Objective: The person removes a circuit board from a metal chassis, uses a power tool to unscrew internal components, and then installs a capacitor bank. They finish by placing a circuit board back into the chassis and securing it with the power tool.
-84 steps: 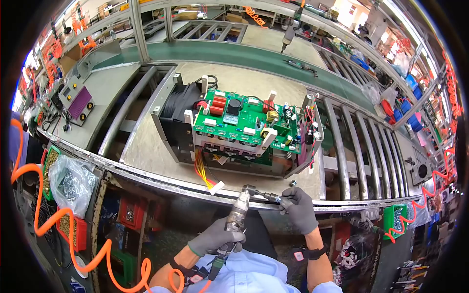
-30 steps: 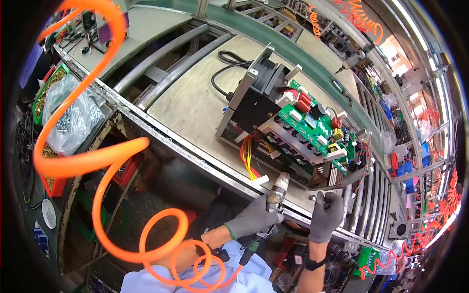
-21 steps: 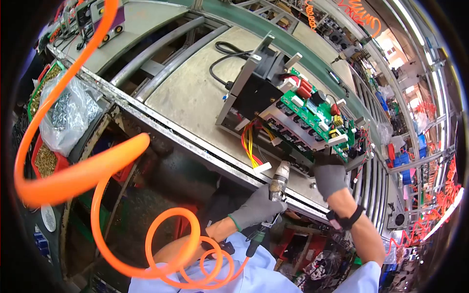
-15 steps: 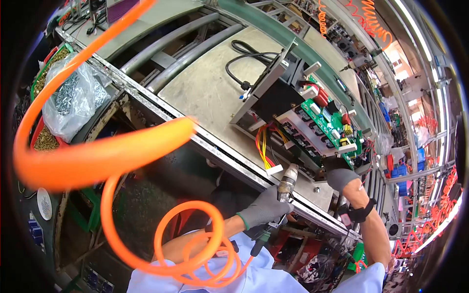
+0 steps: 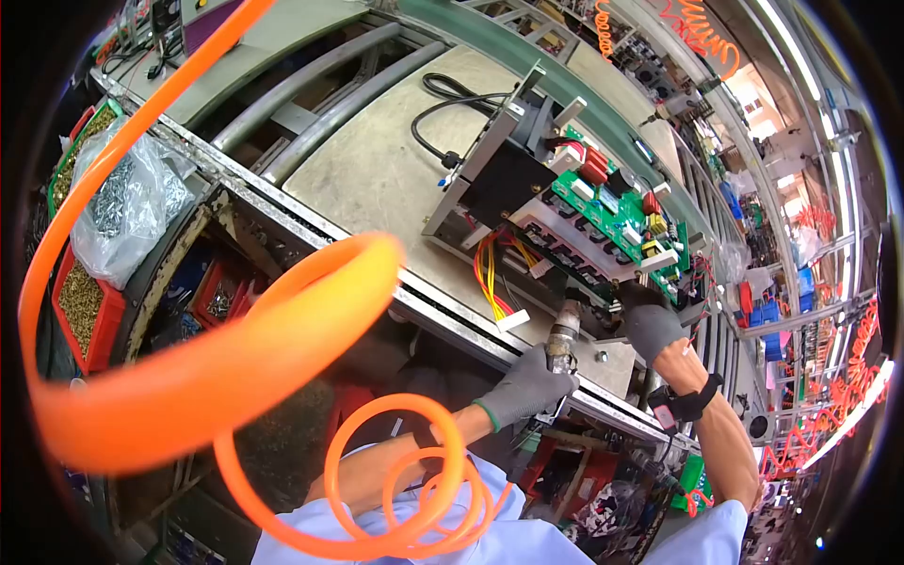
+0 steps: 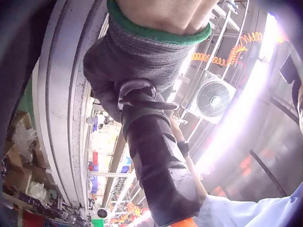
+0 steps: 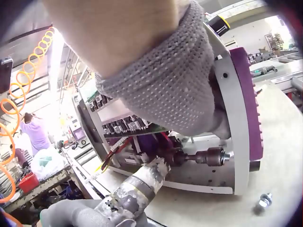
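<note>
A worn angle air wrench (image 5: 565, 331) is gripped around its body by my gloved left hand (image 5: 527, 388). Its head reaches into the open front of a welder-like power unit (image 5: 511, 188) with a green circuit board (image 5: 610, 209) on top. In the right wrist view, the wrench's socket (image 7: 209, 157) points at the unit's light end panel (image 7: 235, 118), a bolt tip showing at its mouth. My gloved right hand (image 5: 652, 325) reaches inside below the board, above the socket; its fingers are mostly hidden, so I cannot tell what they hold.
A loose bolt (image 5: 602, 357) with washers lies on the bench board near the front edge. Yellow and red wires with a white connector (image 5: 514, 321) hang from the unit. A coiled orange air hose (image 5: 217, 395) loops across the left foreground. Screw bins (image 5: 87, 311) stand at left.
The head view has turned, and the wrench has gone from the bench's front edge into the unit. My right hand has left the socket end and reached inside under the board.
</note>
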Tool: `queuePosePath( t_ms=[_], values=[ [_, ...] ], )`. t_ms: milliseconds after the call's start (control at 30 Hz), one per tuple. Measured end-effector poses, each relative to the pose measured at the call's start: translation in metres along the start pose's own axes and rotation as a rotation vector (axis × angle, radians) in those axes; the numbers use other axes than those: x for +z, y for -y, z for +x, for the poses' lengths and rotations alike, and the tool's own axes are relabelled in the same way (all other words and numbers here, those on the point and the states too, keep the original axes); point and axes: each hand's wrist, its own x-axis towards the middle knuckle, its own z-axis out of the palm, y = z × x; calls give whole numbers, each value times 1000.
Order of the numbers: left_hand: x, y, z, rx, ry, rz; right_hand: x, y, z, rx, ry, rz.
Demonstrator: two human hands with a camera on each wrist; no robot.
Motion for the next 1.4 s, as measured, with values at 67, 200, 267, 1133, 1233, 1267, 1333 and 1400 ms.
queuePosePath(
  t_ms=[67, 200, 267, 1133, 1233, 1267, 1333, 1400],
  values=[
    [1, 5, 6, -7, 13, 10, 2, 1, 2, 29, 19, 5],
    [2, 9, 13, -18, -7, 43, -8, 2, -4, -2, 92, -21],
    [-1, 8, 17, -17, 43, 27, 13, -10, -5, -100, -27, -53],
    [4, 5, 19, -16, -45, 160, -8, 10, 6, 91, 36, 72],
    [5, 4, 19, -47, -68, 193, -19, 16, 5, 110, 88, 58],
    [5, 4, 18, -45, -78, 184, -21, 16, 5, 110, 99, 54],
    [6, 5, 17, -39, -99, 164, -24, 17, 6, 109, 122, 49],
    [7, 3, 15, -47, -139, 230, -22, 16, 5, 94, 106, 47]
  ],
)
